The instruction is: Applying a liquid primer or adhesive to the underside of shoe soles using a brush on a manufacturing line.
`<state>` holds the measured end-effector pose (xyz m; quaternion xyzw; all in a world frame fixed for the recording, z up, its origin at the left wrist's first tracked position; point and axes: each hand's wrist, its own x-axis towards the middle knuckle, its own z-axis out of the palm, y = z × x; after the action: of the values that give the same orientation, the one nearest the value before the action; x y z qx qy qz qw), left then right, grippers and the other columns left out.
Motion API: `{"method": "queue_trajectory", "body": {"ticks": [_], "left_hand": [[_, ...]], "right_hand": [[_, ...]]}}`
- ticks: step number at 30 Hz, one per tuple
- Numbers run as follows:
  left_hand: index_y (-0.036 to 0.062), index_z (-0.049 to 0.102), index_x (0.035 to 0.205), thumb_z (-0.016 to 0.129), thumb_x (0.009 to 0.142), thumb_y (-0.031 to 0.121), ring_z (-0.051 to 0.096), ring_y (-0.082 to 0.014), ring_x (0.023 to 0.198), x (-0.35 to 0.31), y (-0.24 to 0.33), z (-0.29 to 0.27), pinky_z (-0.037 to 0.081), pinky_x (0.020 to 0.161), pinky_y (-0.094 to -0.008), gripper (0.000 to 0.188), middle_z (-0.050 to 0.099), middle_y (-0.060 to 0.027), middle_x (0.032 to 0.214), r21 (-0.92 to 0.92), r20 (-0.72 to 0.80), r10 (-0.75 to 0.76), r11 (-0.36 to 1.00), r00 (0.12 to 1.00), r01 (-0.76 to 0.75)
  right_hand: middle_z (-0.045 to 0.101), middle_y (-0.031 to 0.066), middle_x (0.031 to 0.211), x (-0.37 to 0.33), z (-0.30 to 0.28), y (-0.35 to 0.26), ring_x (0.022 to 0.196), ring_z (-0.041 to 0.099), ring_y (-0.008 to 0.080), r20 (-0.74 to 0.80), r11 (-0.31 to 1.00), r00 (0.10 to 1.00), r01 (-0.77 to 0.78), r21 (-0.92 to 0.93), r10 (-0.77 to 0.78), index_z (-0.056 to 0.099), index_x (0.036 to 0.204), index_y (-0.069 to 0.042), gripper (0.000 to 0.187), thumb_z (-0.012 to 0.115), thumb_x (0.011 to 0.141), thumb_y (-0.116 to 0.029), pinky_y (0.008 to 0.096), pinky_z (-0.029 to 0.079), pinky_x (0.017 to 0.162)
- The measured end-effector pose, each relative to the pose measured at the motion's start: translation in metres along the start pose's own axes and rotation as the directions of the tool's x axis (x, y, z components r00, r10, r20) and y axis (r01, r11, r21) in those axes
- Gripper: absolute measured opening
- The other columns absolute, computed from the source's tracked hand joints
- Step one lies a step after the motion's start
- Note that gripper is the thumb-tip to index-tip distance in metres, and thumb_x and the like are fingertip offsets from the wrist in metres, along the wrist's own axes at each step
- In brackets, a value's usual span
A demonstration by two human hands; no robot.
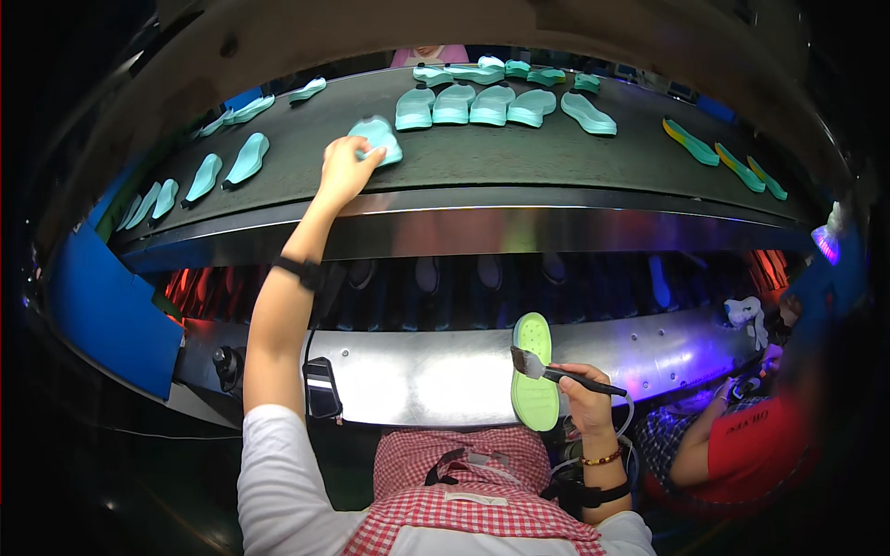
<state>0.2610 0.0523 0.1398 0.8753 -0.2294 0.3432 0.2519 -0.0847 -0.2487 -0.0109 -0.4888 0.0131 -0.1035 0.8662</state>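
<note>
With my left arm stretched out over the dark conveyor belt (pixel 297 148), my left hand (pixel 348 171) pinches a light turquoise shoe sole (pixel 378 134) by its near part. My right hand (pixel 587 403) grips a brush (pixel 567 375) with a black handle, a cable or tube running from its rear end. The brush head lies over a lime-green shoe sole (pixel 535 398) on the metal worktop (pixel 426 371); whether the bristles touch it I cannot tell. Just beyond my left hand, to its right, several turquoise soles (pixel 452 105) stand in a row on the belt.
More turquoise soles (pixel 247 159) lie at the belt's left, and yellow-edged ones (pixel 691 142) at its right. A black phone-like device (pixel 322 387) rests left on the worktop. Shoes sit on the dark shelf below the belt. A co-worker in a red shirt (pixel 760 449) is close at right.
</note>
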Motion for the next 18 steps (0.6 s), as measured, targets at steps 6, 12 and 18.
{"method": "queue_trajectory", "body": {"ticks": [6,12,18], "left_hand": [[0.0013,0.047,0.104,0.046,0.084,0.011,0.052,-0.0166,0.093,-0.110,0.062,-0.056,0.041,0.082,-0.0300,0.022,0.052,-0.0090,0.100,-0.985,0.042,-0.673,0.097,0.739,0.145],[-0.0021,0.030,0.129,0.045,0.083,0.046,0.049,-0.0366,0.104,-0.228,0.071,-0.060,0.039,0.091,-0.0529,0.068,0.045,-0.0240,0.118,-0.733,0.499,-0.001,-0.534,0.866,0.422],[0.0015,0.027,0.132,0.048,0.081,0.049,0.042,-0.0342,0.114,-0.312,0.096,0.005,0.029,0.099,-0.0509,0.073,0.041,-0.0215,0.125,-0.504,0.740,0.043,-0.626,0.672,0.595]], "right_hand": [[0.062,0.0169,0.096,0.008,-0.003,-0.004,0.087,0.061,0.0200,-0.005,0.999,0.999,-0.039,0.003,0.039,0.058,0.096,0.006,0.019,0.057,0.077,0.005,0.0285,0.047,0.083],[0.062,0.0161,0.095,0.005,0.007,0.001,0.089,0.060,0.0198,0.058,0.997,0.997,-0.050,0.057,0.047,0.059,0.096,0.005,0.020,0.058,0.076,0.005,0.0297,0.045,0.086],[0.061,0.0179,0.097,0.009,0.033,0.003,0.091,0.059,0.0222,0.179,0.974,0.976,-0.083,-0.210,0.122,0.059,0.097,0.007,0.023,0.058,0.074,0.005,0.0313,0.045,0.087]]}}
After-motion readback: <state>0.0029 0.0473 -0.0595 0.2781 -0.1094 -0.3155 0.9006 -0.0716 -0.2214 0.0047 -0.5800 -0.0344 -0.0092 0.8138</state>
